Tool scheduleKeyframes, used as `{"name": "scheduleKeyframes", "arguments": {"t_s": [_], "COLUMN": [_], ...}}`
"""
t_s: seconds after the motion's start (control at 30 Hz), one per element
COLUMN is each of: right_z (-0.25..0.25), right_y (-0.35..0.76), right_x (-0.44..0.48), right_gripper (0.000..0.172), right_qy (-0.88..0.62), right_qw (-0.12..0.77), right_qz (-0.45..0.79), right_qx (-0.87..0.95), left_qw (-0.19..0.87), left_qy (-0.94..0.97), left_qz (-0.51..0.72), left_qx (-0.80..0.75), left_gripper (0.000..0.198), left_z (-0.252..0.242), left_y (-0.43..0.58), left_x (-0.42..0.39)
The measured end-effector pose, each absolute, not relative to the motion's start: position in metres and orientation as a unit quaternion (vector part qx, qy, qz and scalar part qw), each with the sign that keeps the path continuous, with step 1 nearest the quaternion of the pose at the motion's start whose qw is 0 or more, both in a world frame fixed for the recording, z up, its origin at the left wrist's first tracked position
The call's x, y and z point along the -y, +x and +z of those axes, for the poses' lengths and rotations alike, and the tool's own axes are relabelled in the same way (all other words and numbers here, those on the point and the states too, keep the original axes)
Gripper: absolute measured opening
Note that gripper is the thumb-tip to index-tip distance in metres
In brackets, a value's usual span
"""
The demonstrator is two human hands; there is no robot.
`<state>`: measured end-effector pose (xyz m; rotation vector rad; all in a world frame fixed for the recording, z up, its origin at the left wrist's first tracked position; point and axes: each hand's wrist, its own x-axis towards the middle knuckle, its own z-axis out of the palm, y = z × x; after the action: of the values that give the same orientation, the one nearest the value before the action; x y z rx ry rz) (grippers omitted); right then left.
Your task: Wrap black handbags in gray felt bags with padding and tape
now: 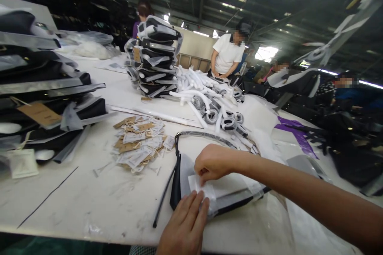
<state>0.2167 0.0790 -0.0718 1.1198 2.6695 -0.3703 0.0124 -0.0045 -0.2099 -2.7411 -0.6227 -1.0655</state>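
A black handbag [176, 191] lies on the white table in front of me, its face covered by white and clear wrapping [233, 193]. Its strap [197, 133], wrapped in clear film, arcs over the far side, and a loose strap end [160, 207] hangs to the left. My left hand [185, 221] rests flat on the bag's near edge, fingers stretched out over the wrapping. Reaching in from the right, my right hand [214, 163] is closed, its fingertips pointing down at the wrapping just beyond my left fingers. What those fingertips pinch, if anything, is hidden.
Brown and white tags [140, 141] with strings lie piled beyond the bag. Wrapped black bags are stacked at the left [38, 75] and farther back [157, 57]. White foam tubes and wrapped straps [206, 95] form a heap. Co-workers [228, 53] are at the back.
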Motion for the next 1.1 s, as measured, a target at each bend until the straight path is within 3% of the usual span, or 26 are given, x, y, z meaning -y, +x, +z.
{"name": "scheduleKeyframes", "arguments": {"t_s": [0.27, 0.5, 0.8, 1.1], "right_z": [-0.08, -0.082, -0.102, -0.113], "right_y": [0.2, 0.193, 0.209, 0.248], "right_x": [-0.109, -0.121, -0.141, -0.176], "right_gripper": [0.023, 0.02, 0.037, 0.024], "right_qy": [0.364, 0.351, 0.373, 0.487], "right_qw": [0.253, 0.287, 0.234, 0.159], "right_qz": [-0.159, -0.141, -0.206, -0.137], "right_qx": [-0.882, -0.88, -0.874, -0.848], "left_qw": [0.036, 0.035, 0.059, 0.093], "left_qy": [-0.867, -0.867, -0.855, -0.839], "left_qz": [-0.435, -0.427, -0.446, -0.469], "left_qx": [0.239, 0.256, 0.26, 0.261], "left_gripper": [0.041, 0.031, 0.031, 0.029], "left_z": [-0.213, -0.213, -0.229, -0.225], "left_y": [0.022, 0.033, 0.037, 0.035], "left_x": [0.004, 0.001, 0.002, 0.005]}}
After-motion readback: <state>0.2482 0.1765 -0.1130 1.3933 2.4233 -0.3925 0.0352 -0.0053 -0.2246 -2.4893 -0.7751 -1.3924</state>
